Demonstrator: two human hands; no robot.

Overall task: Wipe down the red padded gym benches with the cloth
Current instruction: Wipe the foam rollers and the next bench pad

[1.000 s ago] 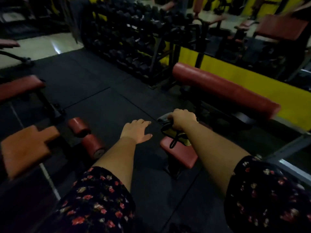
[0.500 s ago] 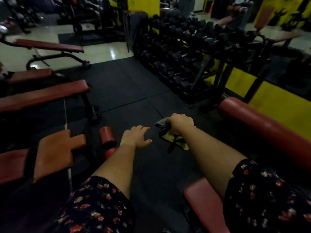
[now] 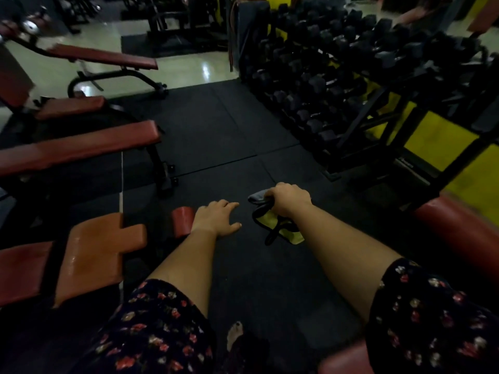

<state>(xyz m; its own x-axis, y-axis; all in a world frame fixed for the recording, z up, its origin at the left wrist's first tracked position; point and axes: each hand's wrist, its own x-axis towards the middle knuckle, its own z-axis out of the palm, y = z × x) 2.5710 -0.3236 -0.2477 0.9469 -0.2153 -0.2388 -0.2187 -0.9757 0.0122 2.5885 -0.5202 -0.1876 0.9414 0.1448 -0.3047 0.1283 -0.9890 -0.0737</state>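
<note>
Yellow-and-grey cloth (image 3: 280, 225) hangs bunched in the right hand (image 3: 290, 202) (grip curled tight round it), in mid-air over the floor, off any bench. Left hand (image 3: 217, 218) is empty, fingers straight. Best spread the cloth flat before pressing on the left bench (image 3: 78, 147). Versus earlier: view has swung left, more benches show.

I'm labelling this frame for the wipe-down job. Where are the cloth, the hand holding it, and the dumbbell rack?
cloth (image 3: 293, 234): head view, on its yellow hanging part.
right hand (image 3: 290, 199): head view, on the back of the hand gripping the cloth.
dumbbell rack (image 3: 359, 125): head view, on its slanted black frame bar.
</note>
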